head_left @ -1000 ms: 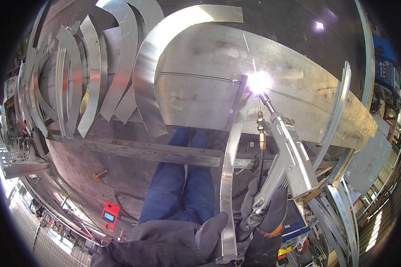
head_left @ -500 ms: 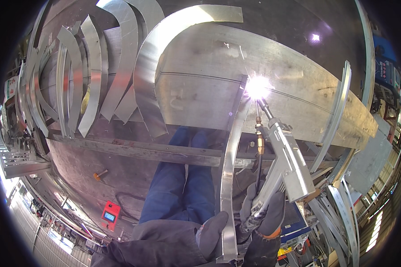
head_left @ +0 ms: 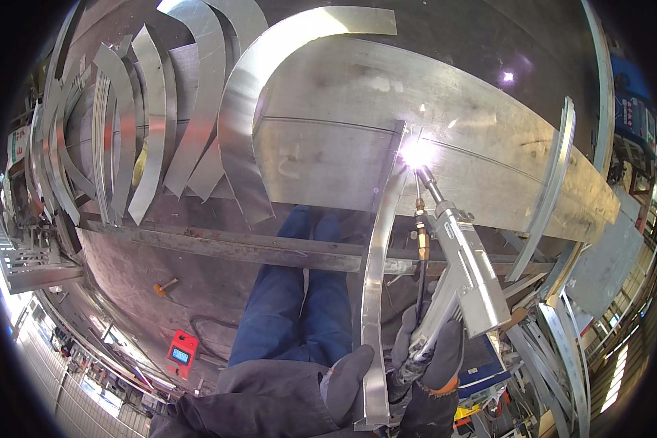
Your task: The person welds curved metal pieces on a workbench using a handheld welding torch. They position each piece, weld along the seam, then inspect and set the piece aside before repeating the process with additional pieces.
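Pinching the near end of a curved metal strip (head_left: 371,306) at lower centre, the gloved left hand (head_left: 348,385) holds it; the gloved right hand (head_left: 439,358) wraps the welding gun (head_left: 467,266). Either slipping could drag the bright arc (head_left: 418,152) off the strip's far end. Beyond, a metal-topped counter (head_left: 328,171) spans mid-frame, loose strips (head_left: 152,124) crowd upper left, and a blue machine (head_left: 632,80) stands upper right.

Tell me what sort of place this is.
Likely a metal fabrication workshop: a welding gun with a bright glare at its tip, curved metal strips at the left, and long metal pieces heaped at the lower right.
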A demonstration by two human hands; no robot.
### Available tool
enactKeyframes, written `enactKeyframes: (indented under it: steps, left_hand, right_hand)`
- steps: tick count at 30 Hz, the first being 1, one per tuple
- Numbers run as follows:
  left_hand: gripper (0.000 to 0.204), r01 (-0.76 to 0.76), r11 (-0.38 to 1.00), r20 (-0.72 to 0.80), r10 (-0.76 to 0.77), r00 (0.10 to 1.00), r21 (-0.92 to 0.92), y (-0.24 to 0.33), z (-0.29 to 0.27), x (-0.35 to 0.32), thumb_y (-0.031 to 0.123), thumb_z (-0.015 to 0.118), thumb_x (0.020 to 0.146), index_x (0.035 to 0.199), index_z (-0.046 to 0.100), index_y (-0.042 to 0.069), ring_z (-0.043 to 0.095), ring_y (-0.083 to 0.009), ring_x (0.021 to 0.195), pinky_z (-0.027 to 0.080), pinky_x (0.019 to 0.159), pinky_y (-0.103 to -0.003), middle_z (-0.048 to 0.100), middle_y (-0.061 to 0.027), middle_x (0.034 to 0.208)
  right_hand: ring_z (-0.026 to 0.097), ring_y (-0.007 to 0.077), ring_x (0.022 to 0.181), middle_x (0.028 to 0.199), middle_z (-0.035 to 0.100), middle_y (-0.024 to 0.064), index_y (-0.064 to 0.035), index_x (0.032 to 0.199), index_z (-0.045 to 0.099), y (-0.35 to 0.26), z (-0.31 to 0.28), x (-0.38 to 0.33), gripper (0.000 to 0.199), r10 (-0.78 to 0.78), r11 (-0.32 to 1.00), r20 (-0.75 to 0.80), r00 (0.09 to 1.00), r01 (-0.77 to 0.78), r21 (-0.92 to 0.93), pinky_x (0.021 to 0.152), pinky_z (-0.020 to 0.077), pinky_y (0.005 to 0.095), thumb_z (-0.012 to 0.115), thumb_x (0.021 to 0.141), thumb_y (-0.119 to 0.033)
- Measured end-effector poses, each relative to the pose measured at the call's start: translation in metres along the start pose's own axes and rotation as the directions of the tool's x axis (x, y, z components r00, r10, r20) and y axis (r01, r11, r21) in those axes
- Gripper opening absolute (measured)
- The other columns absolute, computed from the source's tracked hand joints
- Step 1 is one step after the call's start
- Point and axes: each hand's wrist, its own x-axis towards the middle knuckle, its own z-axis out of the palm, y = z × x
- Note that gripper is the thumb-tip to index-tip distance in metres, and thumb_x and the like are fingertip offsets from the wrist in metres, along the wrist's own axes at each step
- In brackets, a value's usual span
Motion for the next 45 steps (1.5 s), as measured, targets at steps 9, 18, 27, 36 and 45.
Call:
enactKeyframes:
  steps: [9,18,27,36,45]
  left_hand:
    - [0.068,0.125,0.985,0.199,-0.099,0.975,-0.122,0.007,-0.057,-0.002,0.051,0.029,0.110,0.152,0.036,-0.002,0.056,-0.0359,0.131,0.047,0.108,-0.052,0.047,-0.0228,0.152]
    - [0.068,-0.018,1.000,0.060,0.018,0.998,0.003,0.001,-0.017,-0.001,0.051,0.026,0.110,0.154,0.031,-0.001,0.053,-0.0382,0.132,0.042,0.110,-0.055,0.045,-0.0218,0.150]
    - [0.064,-0.061,0.994,-0.022,0.063,0.998,0.087,0.000,0.019,0.006,0.050,0.028,0.110,0.150,0.033,0.000,0.053,-0.0360,0.128,0.041,0.108,-0.053,0.046,-0.0198,0.146]
    - [0.061,-0.075,0.989,-0.049,0.082,0.995,0.130,-0.002,0.029,0.009,0.049,0.030,0.110,0.146,0.036,0.002,0.053,-0.0337,0.124,0.041,0.105,-0.051,0.047,-0.0177,0.141]
    - [0.057,-0.083,0.985,-0.055,0.093,0.994,0.153,-0.002,0.037,0.012,0.048,0.032,0.110,0.143,0.038,0.003,0.053,-0.0315,0.120,0.041,0.103,-0.049,0.048,-0.0157,0.136]
  right_hand:
    - [0.065,0.0259,0.065,0.102,0.063,0.0203,0.0071,0.134,0.043,-0.011,0.000,-0.007,0.066,0.077,0.992,0.148,0.986,-0.090,0.087,0.052,0.0545,0.0351,0.060,0.099,-0.046]
    - [0.064,0.0265,0.055,0.093,0.059,0.0214,-0.0040,0.150,0.029,-0.004,0.000,-0.007,0.071,0.054,0.996,0.150,0.987,-0.064,0.060,0.043,0.0530,0.0360,0.057,0.100,-0.046]
    - [0.064,0.0251,0.058,0.099,0.063,0.0210,-0.0062,0.153,0.032,0.002,-0.009,-0.015,0.075,0.089,0.992,0.138,0.986,-0.099,0.072,0.047,0.0532,0.0341,0.060,0.098,-0.050]
    - [0.062,0.0200,0.069,0.102,0.063,0.0177,-0.0051,0.152,0.032,0.023,-0.028,-0.029,0.071,0.017,0.996,-0.028,0.999,-0.020,-0.084,0.053,0.0533,0.0309,0.055,0.101,-0.048]
    - [0.065,0.0215,0.091,0.117,0.063,0.0145,-0.0052,0.151,0.037,0.070,-0.106,-0.038,0.068,-0.029,0.821,-0.071,0.997,-0.017,-0.571,0.065,0.0573,0.0332,0.058,0.100,-0.044]
